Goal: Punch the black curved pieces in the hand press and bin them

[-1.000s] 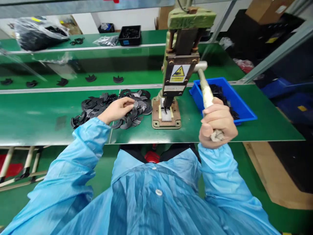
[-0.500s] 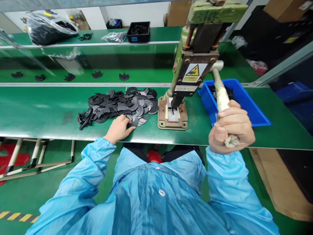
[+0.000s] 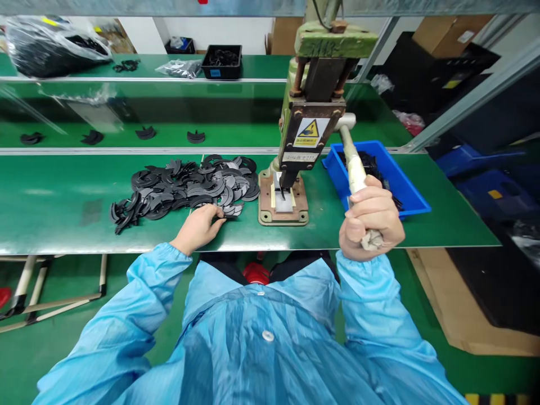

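Left hand (image 3: 197, 229) touches the front of a pile of dark bits (image 3: 181, 188) on the green table (image 3: 50, 211); I can't tell if it pinches one. Right hand (image 3: 371, 220) wraps round a handle (image 3: 354, 161), hiding some of the blue bin (image 3: 403, 188). The press (image 3: 312, 132) stands between pile and bin.

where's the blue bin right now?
In the head view, the blue bin sits on the green workbench, right of the hand press, partly hidden by the press lever and the right hand.
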A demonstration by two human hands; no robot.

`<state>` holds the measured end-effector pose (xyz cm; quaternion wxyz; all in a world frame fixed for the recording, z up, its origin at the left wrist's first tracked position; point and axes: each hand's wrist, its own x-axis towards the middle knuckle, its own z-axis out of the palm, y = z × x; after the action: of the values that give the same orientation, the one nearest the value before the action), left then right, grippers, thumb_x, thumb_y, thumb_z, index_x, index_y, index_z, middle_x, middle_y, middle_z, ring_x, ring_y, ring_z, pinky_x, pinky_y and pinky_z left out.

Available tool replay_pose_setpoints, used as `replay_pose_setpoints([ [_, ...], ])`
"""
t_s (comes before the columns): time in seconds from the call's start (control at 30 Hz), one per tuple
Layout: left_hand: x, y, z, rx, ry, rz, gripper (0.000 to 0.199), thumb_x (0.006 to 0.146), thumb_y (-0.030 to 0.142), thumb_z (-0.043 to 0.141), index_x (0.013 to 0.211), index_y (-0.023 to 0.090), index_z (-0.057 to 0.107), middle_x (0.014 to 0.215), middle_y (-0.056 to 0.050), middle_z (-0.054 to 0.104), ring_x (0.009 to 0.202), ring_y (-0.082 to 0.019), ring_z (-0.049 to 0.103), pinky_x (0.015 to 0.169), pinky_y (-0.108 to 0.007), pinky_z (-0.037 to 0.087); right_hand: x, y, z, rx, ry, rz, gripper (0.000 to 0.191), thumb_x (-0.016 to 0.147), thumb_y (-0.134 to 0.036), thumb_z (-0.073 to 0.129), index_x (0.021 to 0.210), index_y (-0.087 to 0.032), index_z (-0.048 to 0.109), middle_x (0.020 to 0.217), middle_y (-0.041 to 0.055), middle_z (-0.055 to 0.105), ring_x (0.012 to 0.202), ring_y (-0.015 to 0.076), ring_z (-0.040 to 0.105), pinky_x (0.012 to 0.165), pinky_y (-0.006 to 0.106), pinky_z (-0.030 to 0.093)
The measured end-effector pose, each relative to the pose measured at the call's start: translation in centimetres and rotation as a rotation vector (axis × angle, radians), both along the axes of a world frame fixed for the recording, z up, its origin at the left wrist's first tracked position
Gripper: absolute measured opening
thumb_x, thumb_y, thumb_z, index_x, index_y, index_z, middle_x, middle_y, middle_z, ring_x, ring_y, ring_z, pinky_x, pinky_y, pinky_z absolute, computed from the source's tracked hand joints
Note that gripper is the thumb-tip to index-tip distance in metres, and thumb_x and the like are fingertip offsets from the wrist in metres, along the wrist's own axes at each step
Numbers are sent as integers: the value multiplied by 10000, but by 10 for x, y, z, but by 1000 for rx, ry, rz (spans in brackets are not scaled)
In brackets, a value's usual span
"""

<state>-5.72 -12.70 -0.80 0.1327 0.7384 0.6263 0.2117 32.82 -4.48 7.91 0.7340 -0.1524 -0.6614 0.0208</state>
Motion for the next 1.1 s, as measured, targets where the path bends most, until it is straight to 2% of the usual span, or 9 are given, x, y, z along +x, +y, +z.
replay_pose_setpoints([
  [0.13, 5, 4, 15, 5, -30, 4, 132, 1038, 364, 575, 1065, 255, 645, 1078, -85, 744, 1000, -274, 711, 881, -386, 550, 0, 0, 0, 0, -10, 6, 364, 890, -429, 772, 685, -243, 535, 642, -50, 619, 786, 186, 701, 1076, 654, 594],
  [0.27, 22, 19, 22, 60, -24, -84, 144, 1042, 327, 566, 1085, 245, 676, 1075, -86, 725, 1016, -260, 692, 902, -369, 535, 0, 2, -1, 13, 2, 3, 364, 890, -408, 765, 681, -235, 524, 637, -49, 614, 787, 180, 704, 1065, 633, 599],
  [0.4, 52, 37, 6, 33, -138, -106, 133, 1013, 326, 624, 1059, 228, 702, 1001, -73, 717, 905, -232, 680, 827, -351, 528, -1, 1, -1, 20, -9, 4, 350, 904, -378, 765, 694, -231, 525, 654, -50, 611, 806, 167, 700, 1074, 607, 604],
  [0.53, 77, 48, -18, -90, -423, 9, 204, 978, 399, 698, 1070, 218, 717, 914, -39, 745, 806, -200, 676, 757, -323, 519, 1, -3, 0, -10, -41, -35, 362, 952, -412, 730, 705, -238, 532, 669, -51, 618, 817, 169, 704, 1067, 626, 607],
  [0.63, 85, 59, -23, -158, -645, 93, 264, 967, 460, 719, 994, 200, 686, 823, -17, 719, 720, -165, 640, 680, -286, 491, 1, -5, 1, -23, -48, -38, 372, 958, -424, 726, 703, -237, 531, 672, -49, 623, 822, 169, 705, 1064, 627, 606],
  [0.73, 89, 79, -13, -168, -781, 131, 311, 937, 480, 774, 960, 200, 640, 725, 19, 648, 637, -134, 591, 609, -254, 451, 1, -5, 1, -26, -38, -37, 365, 952, -412, 728, 700, -239, 529, 666, -49, 617, 820, 169, 705, 1064, 619, 607],
  [0.83, 97, 103, 2, -213, -860, 107, 311, 931, 457, 807, 969, 203, 631, 700, 30, 633, 602, -121, 590, 582, -237, 446, 0, -5, 0, -29, -30, -36, 360, 946, -400, 730, 696, -241, 524, 663, -50, 608, 817, 170, 703, 1068, 618, 604],
  [0.97, 113, 127, 17, -342, -851, 93, 280, 949, 393, 802, 878, 195, 618, 654, 28, 624, 556, -112, 571, 551, -233, 415, 1, -6, 1, -27, -40, -19, 360, 954, -397, 726, 698, -235, 529, 668, -45, 618, 827, 174, 704, 1074, 641, 594],
  [1.1, 117, 138, 18, -344, -784, 71, 276, 922, 341, 821, 814, 186, 619, 641, 30, 621, 574, -120, 568, 590, -246, 421, 3, -6, 1, -23, -54, -8, 369, 962, -402, 726, 699, -232, 531, 671, -42, 620, 840, 172, 703, 1069, 631, 595],
])
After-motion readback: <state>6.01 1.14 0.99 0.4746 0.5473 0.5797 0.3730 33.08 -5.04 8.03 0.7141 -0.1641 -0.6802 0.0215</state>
